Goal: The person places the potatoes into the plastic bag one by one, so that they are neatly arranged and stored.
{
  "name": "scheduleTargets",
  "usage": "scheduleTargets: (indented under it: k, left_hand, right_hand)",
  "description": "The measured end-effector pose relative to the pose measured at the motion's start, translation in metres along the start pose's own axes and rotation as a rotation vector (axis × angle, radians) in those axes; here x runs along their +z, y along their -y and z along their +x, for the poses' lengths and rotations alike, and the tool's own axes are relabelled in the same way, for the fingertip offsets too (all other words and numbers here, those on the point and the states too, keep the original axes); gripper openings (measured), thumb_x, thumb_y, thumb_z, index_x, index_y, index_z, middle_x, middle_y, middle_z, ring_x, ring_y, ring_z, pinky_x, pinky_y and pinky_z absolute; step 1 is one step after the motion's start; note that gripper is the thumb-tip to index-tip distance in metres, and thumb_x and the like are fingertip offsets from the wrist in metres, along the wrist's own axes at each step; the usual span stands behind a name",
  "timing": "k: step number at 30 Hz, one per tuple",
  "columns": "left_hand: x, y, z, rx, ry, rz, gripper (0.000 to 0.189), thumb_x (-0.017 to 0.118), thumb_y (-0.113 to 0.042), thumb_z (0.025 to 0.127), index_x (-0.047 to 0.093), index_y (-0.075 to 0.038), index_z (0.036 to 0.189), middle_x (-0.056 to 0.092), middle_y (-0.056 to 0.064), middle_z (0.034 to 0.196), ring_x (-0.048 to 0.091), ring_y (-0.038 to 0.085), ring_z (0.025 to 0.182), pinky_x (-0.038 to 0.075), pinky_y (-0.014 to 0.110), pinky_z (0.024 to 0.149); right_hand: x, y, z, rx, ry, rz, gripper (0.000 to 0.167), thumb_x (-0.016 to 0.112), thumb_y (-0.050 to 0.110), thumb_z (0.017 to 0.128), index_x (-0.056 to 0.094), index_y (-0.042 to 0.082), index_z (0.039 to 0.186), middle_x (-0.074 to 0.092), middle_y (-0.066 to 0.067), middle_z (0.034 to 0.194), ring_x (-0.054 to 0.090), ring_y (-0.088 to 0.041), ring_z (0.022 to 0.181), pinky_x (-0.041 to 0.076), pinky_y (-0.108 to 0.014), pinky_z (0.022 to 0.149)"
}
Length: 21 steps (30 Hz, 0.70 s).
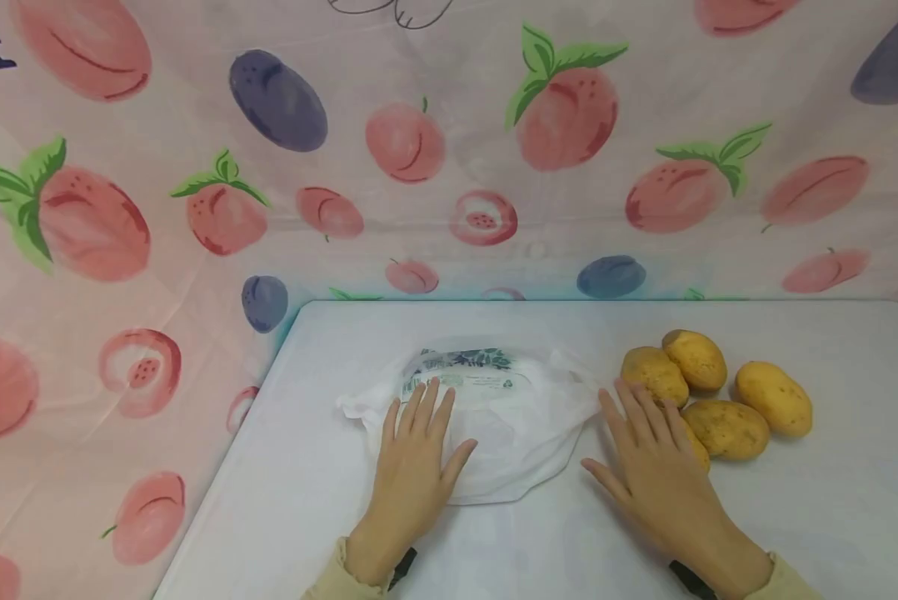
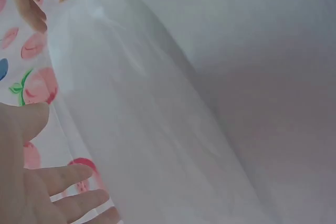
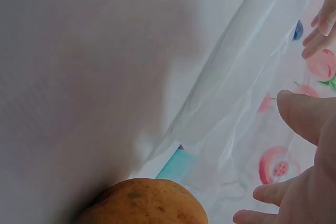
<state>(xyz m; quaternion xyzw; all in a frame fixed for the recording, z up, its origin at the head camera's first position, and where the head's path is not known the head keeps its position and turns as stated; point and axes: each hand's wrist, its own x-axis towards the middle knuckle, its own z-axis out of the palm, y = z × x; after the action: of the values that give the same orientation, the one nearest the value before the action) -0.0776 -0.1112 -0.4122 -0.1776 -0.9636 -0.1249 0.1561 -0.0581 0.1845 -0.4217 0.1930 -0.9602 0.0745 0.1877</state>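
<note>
And here you are with nothing gripped: your left hand (image 1: 413,467) has its fingers spread and straight over the near left part of the white plastic bag (image 1: 509,446), though whether the skin touches the film I can't tell. Your right hand (image 1: 659,483) is just beside the bag's right end, fingers straight, thumb held away, palm empty. The bag itself lies low and crumpled on the white table (image 1: 854,350), printed patch (image 1: 486,360) at its far side. Film this thin looks likely to slide under a flat palm, so for any hold, pinch one layer at the rim and keep the other hand light. Mind your right side: the potatoes (image 1: 728,432) cluster to the right of the bag, five showing, one partly behind your right fingers; a careless knuckle could roll it. Beyond the bag, the fruit-patterned cloth (image 1: 419,67) closes off the view.
</note>
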Motion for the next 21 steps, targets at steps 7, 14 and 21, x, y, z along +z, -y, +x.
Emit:
scheduleTargets:
  k: [7, 14, 21]
  left_hand:
    - [0.0, 0.01, 0.002, -0.004, -0.046, -0.024, 0.062, 0.059, -0.042, 0.098, 0.047, -0.006, 0.147, 0.042, 0.015, 0.154, 0.038, 0.034, 0.142, 0.025, 0.055, 0.118]
    - [-0.001, 0.019, 0.005, -0.014, -0.084, -0.036, 0.061, 0.063, -0.039, 0.096, 0.05, -0.003, 0.143, 0.045, 0.017, 0.151, 0.041, 0.035, 0.139, 0.029, 0.054, 0.116]
    - [-0.004, 0.028, 0.01, -0.049, -0.088, -0.041, 0.059, 0.063, -0.039, 0.097, 0.051, -0.002, 0.142, 0.047, 0.018, 0.149, 0.043, 0.035, 0.136, 0.031, 0.052, 0.115]
  right_hand:
    - [0.0, -0.004, 0.0, -0.008, -0.043, -0.01, 0.082, 0.018, 0.064, 0.102, 0.034, 0.0, 0.149, 0.04, -0.027, 0.149, 0.037, -0.044, 0.137, 0.019, -0.053, 0.121]
    - [-0.002, -0.009, 0.0, 0.017, -0.026, 0.01, 0.077, 0.03, 0.061, 0.102, 0.037, -0.002, 0.147, 0.044, -0.027, 0.144, 0.039, -0.044, 0.133, 0.029, -0.059, 0.114]
    - [-0.003, -0.015, -0.001, 0.025, -0.003, 0.015, 0.077, 0.042, 0.057, 0.101, 0.034, -0.003, 0.148, 0.042, -0.025, 0.146, 0.038, -0.043, 0.134, 0.031, -0.06, 0.112]
